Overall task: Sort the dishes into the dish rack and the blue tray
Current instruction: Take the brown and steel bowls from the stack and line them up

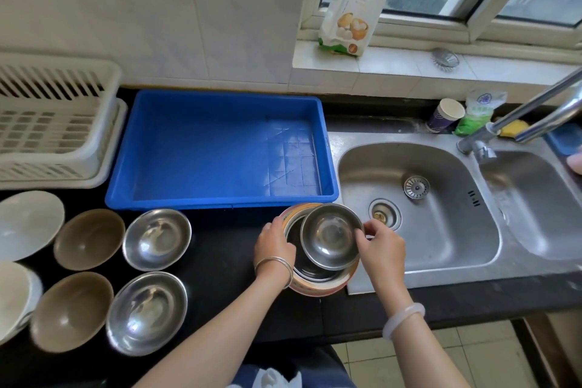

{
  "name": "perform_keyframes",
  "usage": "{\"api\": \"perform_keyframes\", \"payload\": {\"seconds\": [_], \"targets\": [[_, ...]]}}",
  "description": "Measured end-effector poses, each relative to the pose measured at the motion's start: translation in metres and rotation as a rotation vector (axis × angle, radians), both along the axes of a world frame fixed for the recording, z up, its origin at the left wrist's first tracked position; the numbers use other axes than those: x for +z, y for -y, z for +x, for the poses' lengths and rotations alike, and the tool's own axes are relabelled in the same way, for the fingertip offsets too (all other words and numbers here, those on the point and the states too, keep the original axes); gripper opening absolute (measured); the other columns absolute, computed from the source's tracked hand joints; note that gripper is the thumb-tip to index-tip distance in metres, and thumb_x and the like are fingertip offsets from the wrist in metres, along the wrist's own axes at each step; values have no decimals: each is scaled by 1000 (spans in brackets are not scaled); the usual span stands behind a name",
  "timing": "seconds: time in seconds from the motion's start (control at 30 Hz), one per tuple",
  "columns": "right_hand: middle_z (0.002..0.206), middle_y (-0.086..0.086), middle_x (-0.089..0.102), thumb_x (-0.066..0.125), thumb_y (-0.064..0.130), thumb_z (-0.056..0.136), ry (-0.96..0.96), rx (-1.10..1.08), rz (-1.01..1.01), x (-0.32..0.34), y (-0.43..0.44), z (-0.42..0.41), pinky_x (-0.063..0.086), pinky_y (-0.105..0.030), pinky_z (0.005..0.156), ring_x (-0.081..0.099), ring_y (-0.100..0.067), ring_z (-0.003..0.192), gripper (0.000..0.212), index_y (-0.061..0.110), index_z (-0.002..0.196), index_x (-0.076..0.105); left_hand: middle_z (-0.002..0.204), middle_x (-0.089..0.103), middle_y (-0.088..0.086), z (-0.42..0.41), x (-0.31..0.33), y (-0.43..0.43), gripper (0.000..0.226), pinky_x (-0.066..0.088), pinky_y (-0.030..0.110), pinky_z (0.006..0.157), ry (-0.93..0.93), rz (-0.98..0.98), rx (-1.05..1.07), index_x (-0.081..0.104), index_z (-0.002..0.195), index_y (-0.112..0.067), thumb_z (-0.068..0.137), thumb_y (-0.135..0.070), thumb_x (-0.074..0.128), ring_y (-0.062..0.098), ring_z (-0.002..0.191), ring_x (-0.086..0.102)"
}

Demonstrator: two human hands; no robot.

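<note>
Right hand (379,241) pinches the rim of a small steel bowl (330,235), tilted, above a stack of bowls (318,283); left hand (274,244) grips the stack's rim at the counter edge by the sink (419,208). Steel looks light, stiff, probably slick; hold by the rim. Blue tray (220,201) just behind, holding nothing; dish rack (59,123) far left; more bowls (156,239) wait.

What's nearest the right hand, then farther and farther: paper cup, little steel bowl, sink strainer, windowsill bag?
1. little steel bowl, held by the right hand
2. sink strainer, down in the sink
3. paper cup, behind it
4. bag, up on the windowsill
</note>
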State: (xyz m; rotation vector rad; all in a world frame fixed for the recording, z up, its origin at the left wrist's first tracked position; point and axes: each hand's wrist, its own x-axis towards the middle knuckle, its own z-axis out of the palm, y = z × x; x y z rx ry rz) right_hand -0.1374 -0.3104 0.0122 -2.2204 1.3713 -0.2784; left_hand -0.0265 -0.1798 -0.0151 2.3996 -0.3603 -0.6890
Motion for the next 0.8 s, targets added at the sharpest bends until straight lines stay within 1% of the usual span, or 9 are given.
{"api": "perform_keyframes", "payload": {"seconds": [0.07, 0.17, 0.23, 0.37, 0.43, 0.57, 0.63, 0.73, 0.8], "targets": [[66, 4, 59, 61, 19, 85, 17, -15, 3, 0, 0, -1, 32, -22, 52, 50, -15, 62, 11, 16, 74, 63, 102, 62, 2, 1, 2, 1, 34, 56, 31, 74, -12, -10, 7, 49, 111, -21, 82, -9, 60, 18, 88, 62], [65, 5, 59, 62, 20, 84, 32, -25, 23, -1, 3, -5, 32, -25, 60, 51, -18, 65, 11, 17, 73, 63, 87, 60, 1, 0, 4, 0, 29, 57, 33, 66, -20, -34, 9, 39, 104, -26, 83, -13, 56, 17, 75, 62], [67, 5, 60, 62, 21, 84, 42, -15, 49, 0, 7, -7, 33, -25, 62, 53, -17, 67, 11, 18, 74, 63, 84, 60, 0, -2, 6, -3, 26, 57, 32, 63, -18, -43, 21, 38, 99, -27, 84, -15, 55, 16, 71, 62], [68, 8, 61, 63, 21, 83, 91, -6, 115, 3, 13, -9, 37, -24, 66, 58, -15, 71, 9, 19, 75, 64, 85, 63, -2, -4, 13, -4, 13, 57, 30, 64, 38, -55, 58, 49, 92, -25, 84, -20, 59, 13, 73, 62], [67, 8, 63, 63, 21, 83, 126, -4, 140, 5, 14, -11, 38, -25, 66, 60, -15, 70, 9, 21, 74, 64, 90, 63, -3, -7, 17, -2, 7, 50, 24, 62, 102, -66, 70, 55, 89, -23, 84, -19, 59, 11, 77, 59], [66, 8, 62, 64, 19, 82, 172, -2, 155, 10, 20, -16, 39, -25, 65, 60, -14, 68, 10, 21, 73, 62, 93, 63, -3, -11, 21, 2, 10, 42, 22, 67, 221, -30, 91, 63, 92, -18, 84, -18, 57, 10, 86, 49], [66, 11, 61, 65, 19, 82, 200, -2, 178, 14, 25, -19, 39, -22, 60, 59, -10, 66, 7, 23, 77, 62, 90, 65, -3, -10, 25, 5, 11, 43, 22, 64, 218, -42, 118, 64, 91, -18, 85, -18, 56, 11, 82, 53], [68, 13, 64, 65, 17, 81, 276, 6, 267, 22, 31, -20, 42, -11, 56, 63, -3, 67, 11, 25, 88, 66, 82, 67, -4, -8, 35, 7, 9, 38, 17, 52, 172, -90, 188, 65, 88, -18, 85, -19, 57, 11, 69, 58], [71, 8, 69, 65, 14, 81, 329, 28, 329, 27, 36, -19, 48, -13, 57, 66, -6, 66, 12, 23, 88, 69, 81, 67, -5, -7, 40, 3, 9, 37, 15, 50, 158, -119, 229, 66, 88, -17, 85, -19, 58, 10, 67, 57]]}}
